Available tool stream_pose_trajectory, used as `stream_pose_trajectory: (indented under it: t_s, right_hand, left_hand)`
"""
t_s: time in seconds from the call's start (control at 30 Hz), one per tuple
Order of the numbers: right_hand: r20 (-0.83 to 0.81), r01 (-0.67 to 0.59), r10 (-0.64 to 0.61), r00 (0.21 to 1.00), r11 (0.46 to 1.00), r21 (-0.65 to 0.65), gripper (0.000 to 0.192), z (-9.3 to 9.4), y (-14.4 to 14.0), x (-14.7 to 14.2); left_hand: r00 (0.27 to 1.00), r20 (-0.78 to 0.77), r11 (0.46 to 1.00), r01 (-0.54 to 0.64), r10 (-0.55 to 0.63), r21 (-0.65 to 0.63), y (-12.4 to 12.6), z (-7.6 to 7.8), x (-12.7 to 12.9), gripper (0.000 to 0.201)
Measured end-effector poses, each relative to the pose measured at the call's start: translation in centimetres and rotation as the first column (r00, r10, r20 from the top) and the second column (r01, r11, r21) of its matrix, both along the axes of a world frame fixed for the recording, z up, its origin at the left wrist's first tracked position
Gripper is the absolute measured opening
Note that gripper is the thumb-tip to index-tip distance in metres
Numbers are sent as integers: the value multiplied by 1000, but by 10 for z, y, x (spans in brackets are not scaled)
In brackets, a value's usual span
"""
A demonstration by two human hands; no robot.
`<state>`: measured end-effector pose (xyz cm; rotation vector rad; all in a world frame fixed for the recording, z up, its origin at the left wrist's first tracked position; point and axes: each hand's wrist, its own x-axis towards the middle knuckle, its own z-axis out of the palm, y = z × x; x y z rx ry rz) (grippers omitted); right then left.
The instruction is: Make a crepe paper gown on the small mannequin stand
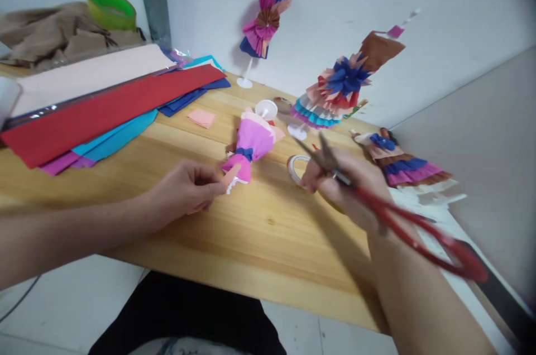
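Head view: at a wooden worktop (268, 232), the left hand (184, 190) pinches a small pink paper scrap (231, 176) between thumb and fingertips, just in front of a paper doll (250, 145) in a pink and purple crepe dress that lies flat at the middle of the worktop, its white stand (266, 109) pointing away. The right hand (347, 187) is closed around red-handled scissors (389, 215), blades parted and aimed toward the far wall, handles trailing back over the wrist. A roll of tape (295, 168) sits just beside that hand. Sheets of crepe paper (104, 104) in red, pale pink, blue and purple are stacked at far left. A dressed doll figure (266, 20) stands upright by the wall, another, tiered doll (339, 90) leans nearby, and a third (397, 165) lies at right.
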<state>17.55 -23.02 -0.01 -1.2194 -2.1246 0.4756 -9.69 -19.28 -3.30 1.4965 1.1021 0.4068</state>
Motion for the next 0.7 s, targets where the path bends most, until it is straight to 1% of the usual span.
stream_pose_trajectory:
  t_s: [0.03,0.07,0.1,0.13,0.2,0.27,0.37,0.47,0.6,0.7]
  right_hand:
    - [109,-93,93,990,996,-5,22,0,-3,-10]
    - [179,-152,150,972,988,-2,25,-1,-6,-19]
    - [249,-185,186,951,982,-25,26,-3,-9,-28]
    - [327,-205,202,923,978,-26,26,-5,-10,-35]
    - [470,-223,191,862,975,13,25,-13,-10,-44]
    - [557,-240,178,811,970,39,25,-22,-7,-48]
    - [586,-258,202,785,966,13,25,-33,-2,-48]
    - [580,-270,233,780,962,-23,23,-38,0,-48]
    - [555,-261,238,797,965,-39,21,-42,1,-50]
    - [519,-259,251,817,964,-60,21,-44,2,-51]
  left_hand:
    - [1000,-4,999,-17,16,-46,0,-3,-2,36]
    - [1000,0,997,-21,21,-74,1,-5,-4,36]
    - [1000,10,996,-17,18,-91,1,-7,-4,36]
    - [1000,22,995,-3,5,-102,1,-8,-3,35]
    - [999,27,994,32,-29,-109,1,-9,0,36]
    - [998,10,994,66,-66,-86,2,-8,2,42]
    - [996,-29,994,82,-84,-65,4,-7,4,48]
    - [996,-44,992,68,-73,-105,6,-7,3,44]
    - [998,-17,989,54,-57,-141,6,-9,1,42]
    - [996,-14,986,83,-86,-142,6,-7,0,43]
